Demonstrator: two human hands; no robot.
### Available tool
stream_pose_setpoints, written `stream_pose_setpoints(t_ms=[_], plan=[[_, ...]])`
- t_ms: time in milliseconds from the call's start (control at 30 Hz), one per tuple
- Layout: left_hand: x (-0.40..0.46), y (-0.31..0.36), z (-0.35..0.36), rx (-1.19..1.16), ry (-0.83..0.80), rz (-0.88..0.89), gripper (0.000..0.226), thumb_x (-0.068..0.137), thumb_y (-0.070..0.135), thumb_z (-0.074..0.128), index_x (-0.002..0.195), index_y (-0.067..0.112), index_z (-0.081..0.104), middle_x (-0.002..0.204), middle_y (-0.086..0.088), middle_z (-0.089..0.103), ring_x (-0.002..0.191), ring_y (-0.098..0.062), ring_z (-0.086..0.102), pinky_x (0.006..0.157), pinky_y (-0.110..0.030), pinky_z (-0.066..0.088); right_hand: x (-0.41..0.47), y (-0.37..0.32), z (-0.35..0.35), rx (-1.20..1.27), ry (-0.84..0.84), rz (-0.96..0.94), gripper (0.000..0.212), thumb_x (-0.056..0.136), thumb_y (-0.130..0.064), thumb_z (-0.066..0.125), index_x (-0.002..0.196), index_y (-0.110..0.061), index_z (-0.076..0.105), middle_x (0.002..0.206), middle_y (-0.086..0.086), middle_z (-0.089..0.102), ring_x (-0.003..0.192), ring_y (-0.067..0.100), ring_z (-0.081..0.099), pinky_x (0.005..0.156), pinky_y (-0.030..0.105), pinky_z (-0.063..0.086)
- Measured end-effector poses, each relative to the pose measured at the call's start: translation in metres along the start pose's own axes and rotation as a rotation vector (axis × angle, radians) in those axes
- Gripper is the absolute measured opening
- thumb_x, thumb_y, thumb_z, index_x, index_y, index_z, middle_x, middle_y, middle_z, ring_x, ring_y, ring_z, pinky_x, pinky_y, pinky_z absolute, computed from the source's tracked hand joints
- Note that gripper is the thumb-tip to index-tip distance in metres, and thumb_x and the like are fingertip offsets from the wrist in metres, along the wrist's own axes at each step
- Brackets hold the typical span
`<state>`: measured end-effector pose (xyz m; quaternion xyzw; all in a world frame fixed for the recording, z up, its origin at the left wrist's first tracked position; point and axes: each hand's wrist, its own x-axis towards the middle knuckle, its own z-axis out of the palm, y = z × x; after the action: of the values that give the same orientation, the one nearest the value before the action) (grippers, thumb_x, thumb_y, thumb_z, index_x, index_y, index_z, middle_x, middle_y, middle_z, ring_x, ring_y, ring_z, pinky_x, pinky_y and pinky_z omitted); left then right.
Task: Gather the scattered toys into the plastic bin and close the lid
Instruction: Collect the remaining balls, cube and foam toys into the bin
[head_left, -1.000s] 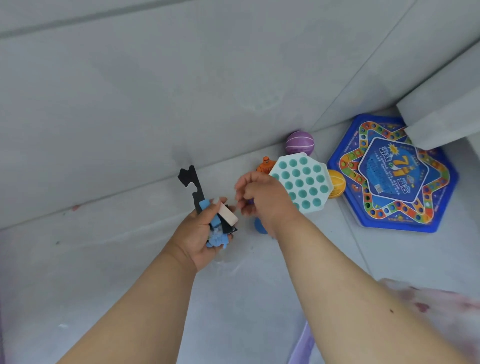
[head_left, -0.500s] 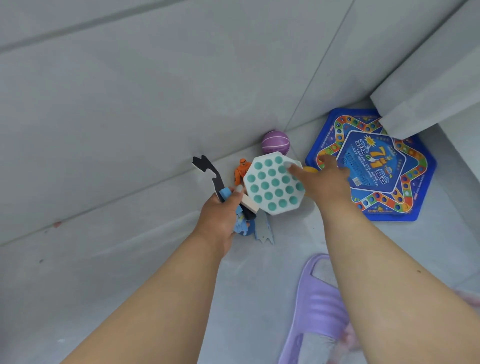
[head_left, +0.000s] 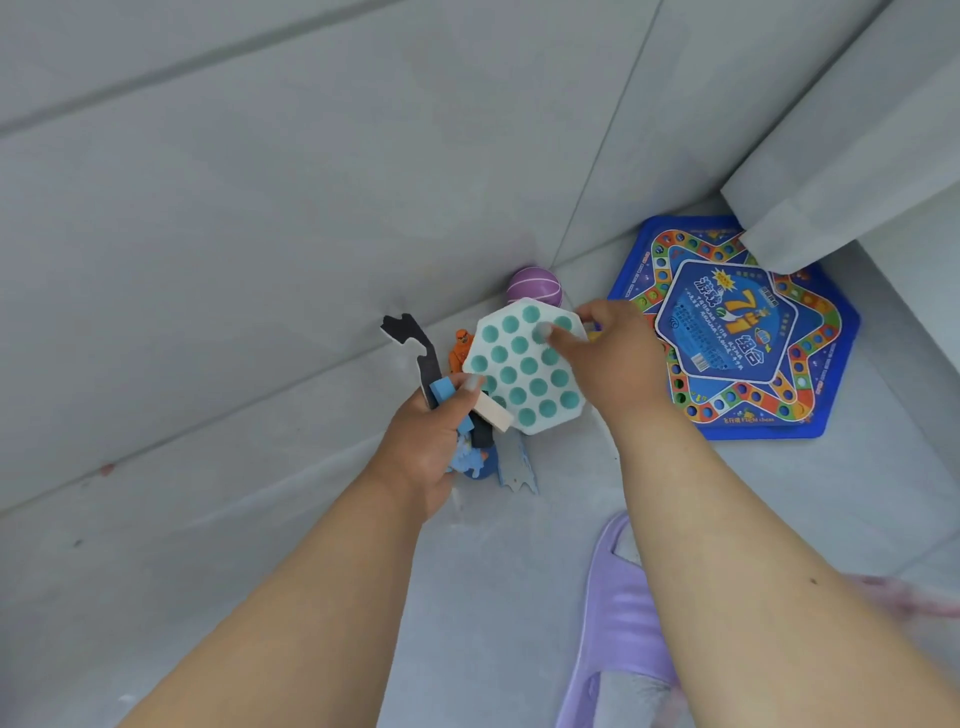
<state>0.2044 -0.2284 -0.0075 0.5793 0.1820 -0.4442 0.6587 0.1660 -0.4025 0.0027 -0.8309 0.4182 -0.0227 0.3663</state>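
- Hexagonal white toy with teal bubbles (head_left: 524, 366) lying between the two hands, face up and slightly tilted, one corner toward the wall, the opposite corner toward the person.
- Right hand (head_left: 618, 358) gripping that toy at its right edge, thumb curled onto the dotted face, fingers wrapped behind the rim.
- Left hand (head_left: 431, 441) just left of the toy, fingers curled round a bundle of small pieces: a blue block (head_left: 445, 388), a pale wooden block (head_left: 493, 413) jutting right and touching the toy's lower left edge, and a long black flat shape (head_left: 418, 348) pointing up and away from the knuckles toward the wall.
- More blue pieces (head_left: 470, 462) hanging below the left palm; exact shapes hard to tell.
- Orange figure (head_left: 460, 349) standing just beyond the left fingers, partly hidden behind the toy's left edge.
- Purple ball (head_left: 535, 287) past the toy's far corner, against the base of the wall.
- Pale jagged flat piece (head_left: 517, 467) on the floor below the toy, near the left palm.
- Blue hexagonal game board (head_left: 737, 332) flat on the floor right of the right hand, partly covered by that hand and by a grey ledge (head_left: 831, 171).
- Purple slipper (head_left: 618, 623) under the right forearm.
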Motion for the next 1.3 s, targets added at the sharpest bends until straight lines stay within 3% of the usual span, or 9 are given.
stream_pose_setpoints(t_ms=[133,333,500,600,667,733,967,1167,1300], plan=[[-0.017,0.006,-0.02,-0.145,-0.121,-0.029,0.026,0.078,0.027,0.059,0.101,0.015,0.065,0.104,-0.003,0.072,0.095,-0.016,0.069,0.084,-0.032,0.054,0.002,-0.014,-0.008,0.25,-0.235,0.091,0.017,0.087,-0.032,0.065,0.077,-0.018,0.064,0.079,-0.003,0.066,0.084,0.022,0.067,0.074,0.043,0.058],[-0.04,0.002,-0.057,-0.251,-0.051,-0.06,0.015,0.072,0.022,0.063,0.078,0.018,0.076,0.086,-0.002,0.074,0.068,-0.014,0.07,0.057,-0.026,0.057,-0.031,-0.03,0.018,0.381,-0.337,0.048,0.021,0.084,-0.034,0.068,0.071,-0.018,0.066,0.067,-0.006,0.064,0.061,0.009,0.059,0.048,0.019,0.046],[-0.055,-0.009,-0.085,-0.275,-0.021,-0.05,0.032,0.085,0.023,0.05,0.067,0.021,0.077,0.075,0.002,0.069,0.056,-0.011,0.062,0.051,-0.022,0.051,-0.06,-0.035,0.039,0.531,-0.441,0.195,0.047,0.093,-0.053,0.045,0.086,-0.012,0.066,0.091,0.0,0.071,0.091,0.017,0.065,0.085,0.036,0.05],[-0.059,-0.013,-0.089,-0.304,0.0,-0.058,0.035,0.088,0.022,0.049,0.067,0.02,0.076,0.076,0.001,0.069,0.056,-0.012,0.061,0.05,-0.022,0.051,-0.07,-0.028,0.042,0.373,-0.166,0.034,0.038,0.096,-0.044,0.045,0.076,-0.016,0.06,0.086,0.0,0.063,0.084,0.018,0.059,0.073,0.034,0.045],[-0.061,-0.014,-0.092,-0.32,0.026,-0.058,0.041,0.093,0.021,0.046,0.066,0.02,0.076,0.075,0.001,0.07,0.056,-0.012,0.063,0.05,-0.023,0.053,-0.071,-0.018,0.041,0.212,0.138,0.052,0.018,0.092,-0.036,0.054,0.092,-0.022,0.063,0.102,-0.001,0.059,0.09,0.018,0.057,0.07,0.03,0.043],[-0.063,-0.015,-0.097,-0.325,0.042,-0.055,0.046,0.096,0.02,0.043,0.065,0.02,0.077,0.075,0.001,0.07,0.056,-0.012,0.065,0.051,-0.023,0.053,-0.067,-0.002,0.04,0.011,0.271,0.158,0.035,0.085,-0.041,0.06,0.115,-0.021,0.057,0.117,0.001,0.054,0.093,0.023,0.06,0.066,0.027,0.039],[-0.066,-0.018,-0.11,-0.381,0.078,-0.058,0.025,0.08,0.023,0.055,0.069,0.019,0.077,0.077,0.0,0.069,0.054,-0.012,0.061,0.049,-0.023,0.051,-0.058,0.006,0.051,-0.418,0.017,0.15,0.072,0.079,-0.05,0.065,0.13,-0.014,0.031,0.128,0.007,0.045,0.091,0.03,0.064,0.061,0.032,0.046],[-0.067,-0.025,-0.122,-0.465,0.165,-0.066,0.04,0.096,0.022,0.046,0.072,0.02,0.078,0.077,0.002,0.069,0.053,-0.012,0.061,0.044,-0.024,0.049,-0.057,-0.002,0.039,0.171,0.153,0.322,0.053,0.069,-0.036,0.074,0.113,-0.013,0.054,0.115,0.004,0.055,0.093,0.018,0.059,0.07,0.026,0.046],[-0.07,-0.022,-0.127,-0.499,0.163,-0.044,0.034,0.093,0.023,0.048,0.073,0.021,0.075,0.081,0.003,0.061,0.052,-0.011,0.058,0.042,-0.023,0.046,-0.082,0.0,0.04,0.489,-0.051,0.235,0.029,0.07,-0.014,0.073,0.08,-0.029,0.05,0.085,-0.011,0.06,0.074,0.001,0.058,0.063,0.023,0.049]])
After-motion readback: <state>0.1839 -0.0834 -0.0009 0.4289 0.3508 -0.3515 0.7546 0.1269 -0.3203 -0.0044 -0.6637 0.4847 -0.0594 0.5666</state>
